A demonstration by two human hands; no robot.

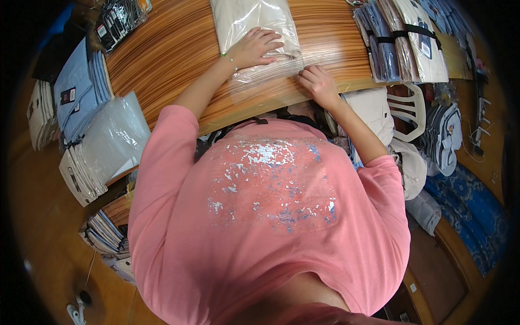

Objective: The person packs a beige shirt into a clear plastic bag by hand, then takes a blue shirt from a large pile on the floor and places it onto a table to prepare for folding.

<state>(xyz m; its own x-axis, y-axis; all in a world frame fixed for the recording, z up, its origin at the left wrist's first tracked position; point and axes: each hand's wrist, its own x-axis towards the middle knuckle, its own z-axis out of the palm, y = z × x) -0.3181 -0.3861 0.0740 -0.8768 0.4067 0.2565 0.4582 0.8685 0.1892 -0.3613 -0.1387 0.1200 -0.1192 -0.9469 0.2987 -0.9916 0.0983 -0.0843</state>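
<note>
A folded pale cream shirt in a clear plastic bag lies on the striped wooden table in front of me. My left hand rests flat on the near end of the package, fingers spread. My right hand has its fingers curled on the bag's loose clear flap at the table's front edge, pinching or pressing it down. My pink shirt fills the lower middle of the view.
Bagged shirts strapped in a bundle lie at the table's right end. Light blue folded shirts and clear bags are stacked at left. A white plastic chair and more garments stand at right, above a blue mat.
</note>
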